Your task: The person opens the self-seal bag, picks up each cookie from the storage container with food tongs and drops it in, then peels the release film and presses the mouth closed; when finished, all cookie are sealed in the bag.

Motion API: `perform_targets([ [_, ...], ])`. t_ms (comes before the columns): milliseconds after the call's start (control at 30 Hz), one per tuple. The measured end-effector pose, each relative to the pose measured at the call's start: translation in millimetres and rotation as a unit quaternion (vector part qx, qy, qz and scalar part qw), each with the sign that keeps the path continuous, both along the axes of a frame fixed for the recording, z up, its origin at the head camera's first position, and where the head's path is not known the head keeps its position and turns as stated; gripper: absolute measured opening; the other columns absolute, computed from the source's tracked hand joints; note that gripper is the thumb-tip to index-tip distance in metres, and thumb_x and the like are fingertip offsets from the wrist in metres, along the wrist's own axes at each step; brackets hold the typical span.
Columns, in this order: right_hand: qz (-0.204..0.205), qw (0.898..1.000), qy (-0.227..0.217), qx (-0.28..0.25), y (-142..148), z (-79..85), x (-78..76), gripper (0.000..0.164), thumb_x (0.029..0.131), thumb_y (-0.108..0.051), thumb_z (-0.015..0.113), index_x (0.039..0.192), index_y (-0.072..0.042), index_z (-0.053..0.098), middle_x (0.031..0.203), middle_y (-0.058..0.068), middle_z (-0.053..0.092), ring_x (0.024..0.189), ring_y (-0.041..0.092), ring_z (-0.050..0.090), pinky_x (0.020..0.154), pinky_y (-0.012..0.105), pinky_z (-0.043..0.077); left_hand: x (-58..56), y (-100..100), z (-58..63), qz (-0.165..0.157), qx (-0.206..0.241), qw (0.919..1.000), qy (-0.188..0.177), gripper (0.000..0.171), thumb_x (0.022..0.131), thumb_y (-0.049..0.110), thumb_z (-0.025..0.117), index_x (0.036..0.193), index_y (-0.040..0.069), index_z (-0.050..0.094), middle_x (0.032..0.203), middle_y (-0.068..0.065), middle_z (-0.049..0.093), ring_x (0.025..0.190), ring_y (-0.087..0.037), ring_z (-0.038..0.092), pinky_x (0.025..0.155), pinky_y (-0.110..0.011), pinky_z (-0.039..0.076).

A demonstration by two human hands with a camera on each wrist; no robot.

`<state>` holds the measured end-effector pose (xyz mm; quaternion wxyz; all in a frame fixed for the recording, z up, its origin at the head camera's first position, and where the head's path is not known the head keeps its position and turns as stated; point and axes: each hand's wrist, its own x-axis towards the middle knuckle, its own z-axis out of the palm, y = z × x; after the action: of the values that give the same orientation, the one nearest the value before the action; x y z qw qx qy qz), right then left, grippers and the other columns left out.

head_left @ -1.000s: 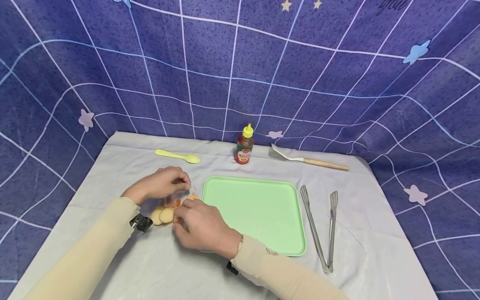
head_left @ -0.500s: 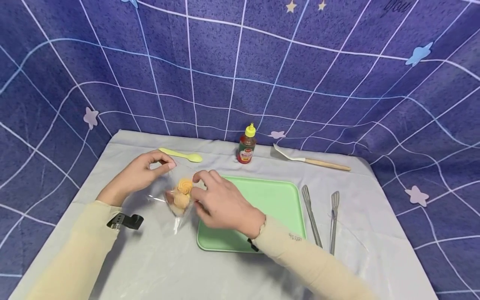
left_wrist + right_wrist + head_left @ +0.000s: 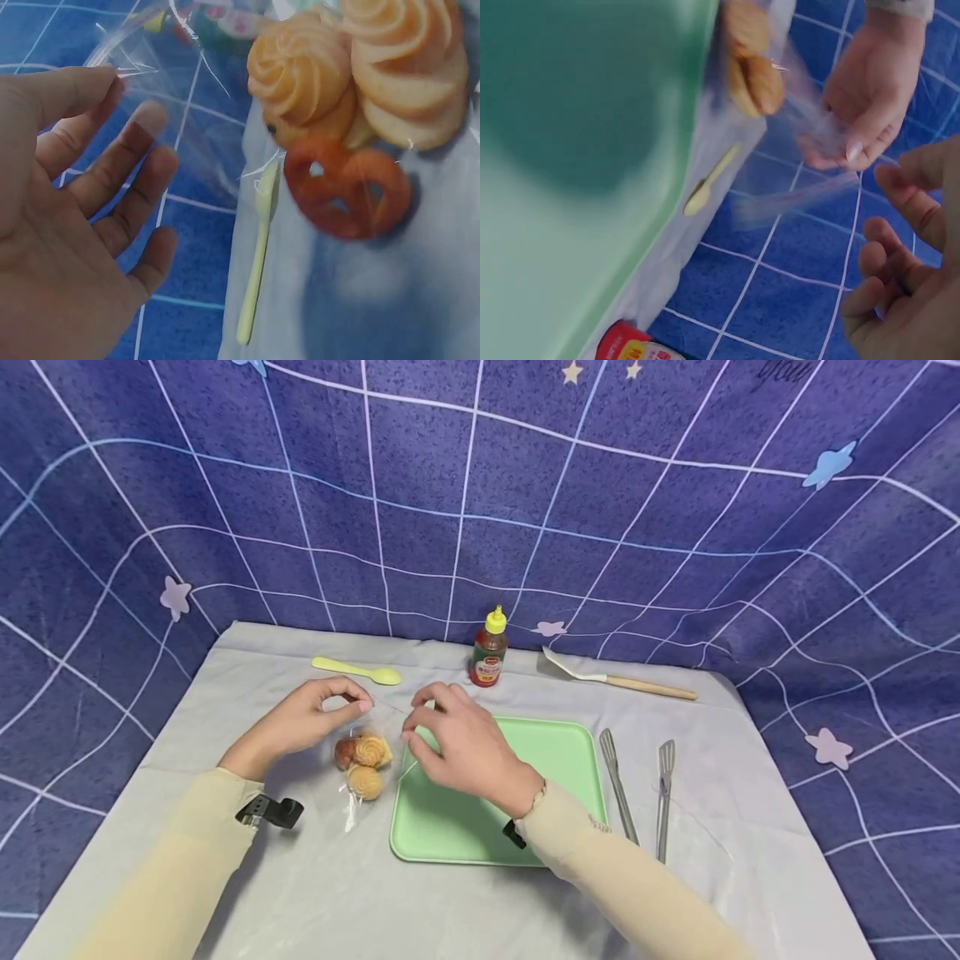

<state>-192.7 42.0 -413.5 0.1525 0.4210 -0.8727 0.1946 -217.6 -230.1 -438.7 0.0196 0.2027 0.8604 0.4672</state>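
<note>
A clear plastic bag (image 3: 347,800) of cookies hangs between my hands, left of the green tray (image 3: 420,839). Inside are swirled cookies (image 3: 298,71), round biscuits (image 3: 412,124) and a reddish-brown pretzel (image 3: 346,187). My left hand (image 3: 300,714) pinches the bag's upper edge between thumb and index finger; its other fingers are spread loosely. My right hand (image 3: 465,743) is over the tray's left part, thumb and index tips together at the bag's other upper edge. The zip strip (image 3: 802,196) runs along the bag's mouth. Transparent film makes the right fingers' contact hard to see.
Along the back lie a yellow spoon (image 3: 360,671), a squeeze bottle of red sauce (image 3: 488,658) with a yellow cap, and a spatula (image 3: 637,685) with a wooden handle. Metal tongs (image 3: 664,793) lie right of the tray, partly behind the right sleeve.
The bag of cookies, low at the table's left a second ago, has been raised and turned. My right hand has moved right over the tray, and both hands now hold the bag's top.
</note>
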Motion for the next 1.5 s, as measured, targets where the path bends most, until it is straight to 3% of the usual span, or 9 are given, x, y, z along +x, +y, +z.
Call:
perform_targets([
  [167,-0.027,0.999,0.015,-0.028,-15,-1.4,-12.1,0.014,0.096,-0.020,0.066,0.100,-0.020,0.079,0.121,0.000,0.058,0.096,0.018,0.051,0.067,0.026,0.045,1.4,8,-3.2,-0.012,0.008,0.9997,-0.019,0.016,0.101,0.025,0.068,0.103,0.011,0.076,0.102,-0.001,0.071,0.104,-0.022,0.060,0.102,-0.056,0.036],
  [467,-0.098,0.995,0.025,0.010,-29,-9.7,-15.0,0.015,0.095,-0.025,0.067,0.098,-0.022,0.082,0.120,-0.002,0.061,0.092,0.015,0.053,0.066,0.025,0.046,5.7,15,-6.0,-0.012,0.001,0.9995,-0.031,0.019,0.100,0.031,0.068,0.109,0.018,0.078,0.107,0.002,0.073,0.097,-0.019,0.064,0.087,-0.046,0.048],
  [600,-0.108,0.994,0.019,0.001,-30,-9.4,-15.3,0.015,0.095,-0.025,0.067,0.097,-0.021,0.082,0.120,-0.003,0.062,0.093,0.014,0.054,0.068,0.025,0.047,9.2,16,-5.9,-0.010,0.007,0.9988,-0.047,0.018,0.100,0.031,0.068,0.111,0.020,0.077,0.108,-0.001,0.071,0.069,-0.031,0.065,0.065,-0.040,0.054],
  [700,-0.104,0.994,0.015,0.000,-30,-9.4,-15.5,0.015,0.095,-0.025,0.068,0.097,-0.021,0.082,0.120,-0.003,0.062,0.094,0.013,0.054,0.068,0.025,0.048,11.3,18,-5.3,-0.016,0.015,0.9983,-0.055,0.018,0.101,0.030,0.067,0.112,0.019,0.076,0.106,-0.002,0.069,0.052,-0.040,0.057,0.046,-0.039,0.051],
  [900,-0.094,0.995,0.025,0.009,-32,-11.8,-15.7,0.014,0.094,-0.023,0.068,0.095,-0.020,0.082,0.118,-0.004,0.063,0.094,0.013,0.054,0.067,0.024,0.047,9.9,21,-7.7,-0.021,-0.005,0.9996,-0.019,0.013,0.100,0.029,0.068,0.108,0.023,0.076,0.101,0.004,0.070,0.073,-0.030,0.063,0.064,-0.035,0.052],
  [1100,-0.087,0.995,0.057,-0.001,-32,-16.9,-18.8,0.014,0.093,-0.023,0.067,0.087,-0.019,0.079,0.111,-0.005,0.064,0.092,0.012,0.056,0.067,0.023,0.048,10.5,23,-7.6,-0.020,0.005,0.9994,-0.028,0.010,0.099,0.027,0.069,0.105,0.023,0.077,0.101,0.004,0.071,0.069,-0.033,0.064,0.058,-0.038,0.055],
  [1200,-0.081,0.995,0.049,-0.009,-29,-18.5,-20.5,0.013,0.093,-0.023,0.067,0.086,-0.019,0.077,0.110,-0.005,0.064,0.092,0.013,0.057,0.067,0.024,0.049,10.9,25,-7.2,-0.023,0.009,0.9989,-0.040,0.010,0.099,0.026,0.070,0.105,0.023,0.077,0.102,0.002,0.070,0.068,-0.034,0.064,0.056,-0.036,0.055],
  [1300,-0.067,0.997,0.030,-0.016,-25,-18.5,-20.8,0.012,0.093,-0.022,0.067,0.089,-0.018,0.078,0.111,-0.005,0.065,0.095,0.013,0.058,0.068,0.025,0.051,11.6,25,-6.8,-0.021,0.018,0.9979,-0.058,0.011,0.099,0.024,0.070,0.106,0.020,0.077,0.104,-0.001,0.069,0.055,-0.041,0.061,0.046,-0.037,0.053],
  [1500,-0.037,0.999,0.028,-0.018,-22,-18.7,-20.5,0.015,0.095,-0.020,0.065,0.094,-0.017,0.080,0.110,-0.007,0.064,0.094,0.011,0.059,0.070,0.025,0.051,10.7,26,-7.7,-0.017,0.010,0.9989,-0.042,0.015,0.099,0.029,0.070,0.106,0.019,0.078,0.103,-0.001,0.070,0.058,-0.039,0.060,0.049,-0.036,0.053],
])
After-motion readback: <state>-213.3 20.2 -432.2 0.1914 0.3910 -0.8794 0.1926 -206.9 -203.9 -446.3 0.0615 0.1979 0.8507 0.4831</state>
